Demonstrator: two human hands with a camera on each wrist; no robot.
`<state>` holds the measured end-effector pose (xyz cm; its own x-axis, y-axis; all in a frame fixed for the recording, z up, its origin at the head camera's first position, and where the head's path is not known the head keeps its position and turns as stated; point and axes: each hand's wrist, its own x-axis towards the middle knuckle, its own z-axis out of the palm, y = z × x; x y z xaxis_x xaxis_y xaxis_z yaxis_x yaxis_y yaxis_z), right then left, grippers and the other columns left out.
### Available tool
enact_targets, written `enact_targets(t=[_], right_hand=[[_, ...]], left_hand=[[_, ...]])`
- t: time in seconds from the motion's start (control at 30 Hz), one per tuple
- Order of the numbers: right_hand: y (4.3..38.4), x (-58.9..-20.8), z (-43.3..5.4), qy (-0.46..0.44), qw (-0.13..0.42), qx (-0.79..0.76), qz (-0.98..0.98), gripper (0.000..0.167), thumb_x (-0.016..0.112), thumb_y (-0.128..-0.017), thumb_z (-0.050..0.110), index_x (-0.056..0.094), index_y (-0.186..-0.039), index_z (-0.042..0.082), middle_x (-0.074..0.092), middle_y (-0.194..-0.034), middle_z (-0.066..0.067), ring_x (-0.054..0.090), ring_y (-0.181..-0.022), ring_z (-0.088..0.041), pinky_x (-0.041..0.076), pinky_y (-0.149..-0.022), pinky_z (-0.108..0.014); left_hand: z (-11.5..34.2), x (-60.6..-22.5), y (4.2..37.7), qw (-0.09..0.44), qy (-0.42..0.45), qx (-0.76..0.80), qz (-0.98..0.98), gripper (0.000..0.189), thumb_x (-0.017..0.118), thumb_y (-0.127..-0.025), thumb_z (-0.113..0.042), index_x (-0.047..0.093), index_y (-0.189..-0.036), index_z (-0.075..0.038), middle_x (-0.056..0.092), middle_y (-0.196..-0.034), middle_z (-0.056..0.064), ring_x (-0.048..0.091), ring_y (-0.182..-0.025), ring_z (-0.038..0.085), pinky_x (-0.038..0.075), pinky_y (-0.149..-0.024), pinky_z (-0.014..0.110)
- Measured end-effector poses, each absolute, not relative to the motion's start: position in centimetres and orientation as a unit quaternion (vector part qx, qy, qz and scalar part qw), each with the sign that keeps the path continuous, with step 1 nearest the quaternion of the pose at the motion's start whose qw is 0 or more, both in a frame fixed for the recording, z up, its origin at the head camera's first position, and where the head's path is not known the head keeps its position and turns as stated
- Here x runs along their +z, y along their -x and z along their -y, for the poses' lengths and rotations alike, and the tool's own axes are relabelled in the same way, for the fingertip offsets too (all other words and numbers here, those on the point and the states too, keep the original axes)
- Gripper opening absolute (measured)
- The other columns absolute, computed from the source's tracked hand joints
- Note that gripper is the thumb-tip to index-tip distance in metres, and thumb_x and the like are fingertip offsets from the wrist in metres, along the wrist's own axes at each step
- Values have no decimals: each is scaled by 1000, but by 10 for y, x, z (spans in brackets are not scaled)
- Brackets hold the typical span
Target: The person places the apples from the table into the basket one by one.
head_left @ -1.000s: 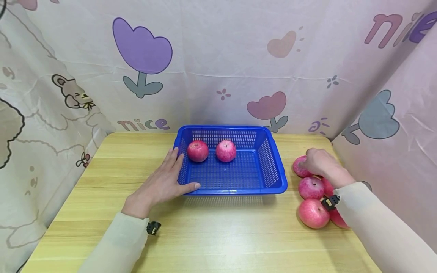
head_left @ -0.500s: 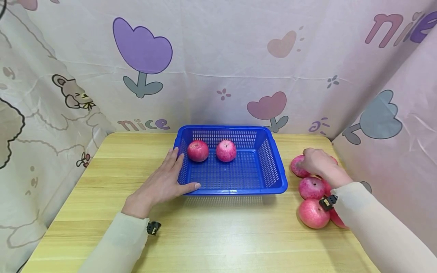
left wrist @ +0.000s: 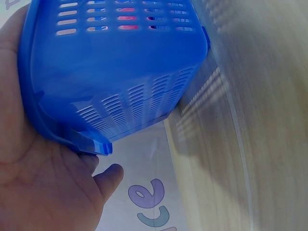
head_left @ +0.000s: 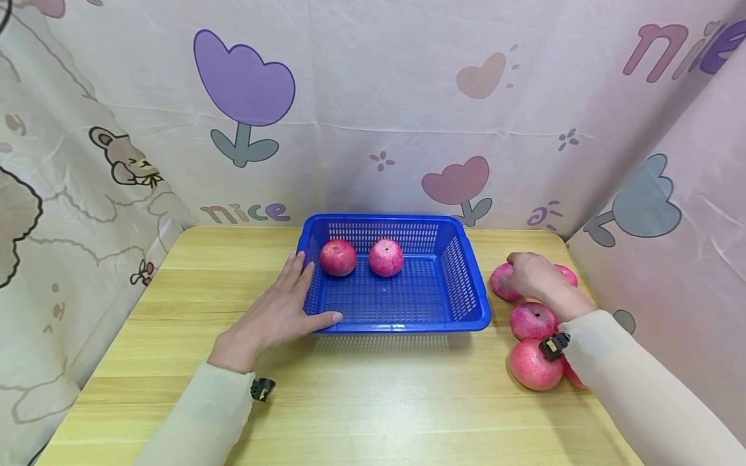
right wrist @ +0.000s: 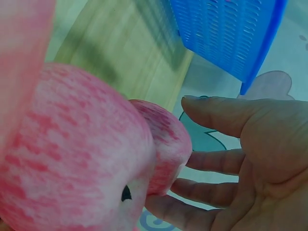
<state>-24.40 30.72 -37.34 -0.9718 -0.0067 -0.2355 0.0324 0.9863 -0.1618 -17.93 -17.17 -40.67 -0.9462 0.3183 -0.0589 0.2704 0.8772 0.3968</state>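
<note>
Blue and slotted all round, the basket (head_left: pixel 402 327) sits near the back of the wooden counter (head_left: pixel 373 401), with one apple (head_left: pixel 338 259) in its back left corner and a second apple (head_left: pixel 387 259) just beside that, to the right. My left hand (head_left: pixel 268 320) lies on the basket's front left corner, fingers straight over the left rim and thumb set well apart from them, across the front rim; the palm is against the rim in the left wrist view. My right hand (head_left: pixel 533 277) is over at the right of the counter, fingers and thumb bent round the far apple (head_left: pixel 502 282), which is to the right of the basket and apart from it. I cannot tell whether that apple rests on the counter or is raised. Just in front of it is a streaky apple (head_left: pixel 532 321), and before that the near apple (head_left: pixel 535 366). One more apple (head_left: pixel 567 274) shows behind my right hand, and another (head_left: pixel 574 375) is partly hidden by my right sleeve (head_left: pixel 629 375). Each wrist wears a small black camera, one at the left cuff (head_left: pixel 262 389), one at the right (head_left: pixel 553 346). Pale cloth (head_left: pixel 361 77) printed with tulips hangs behind.
</note>
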Motion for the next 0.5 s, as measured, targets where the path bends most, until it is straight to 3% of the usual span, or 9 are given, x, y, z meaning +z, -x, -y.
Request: enact_targets(t=[0.5], right_hand=[[249, -381, -305, -18, 138, -95, -986, 75, 64, -98, 28, 37, -154, -13, 46, -146, -43, 44, -137, -60, 37, -114, -73]], left_hand=[[171, -406, 179, 60, -155, 194, -967, 134, 50, -80, -96, 12, -169, -4, -9, -178, 16, -8, -165, 37, 19, -127, 64]])
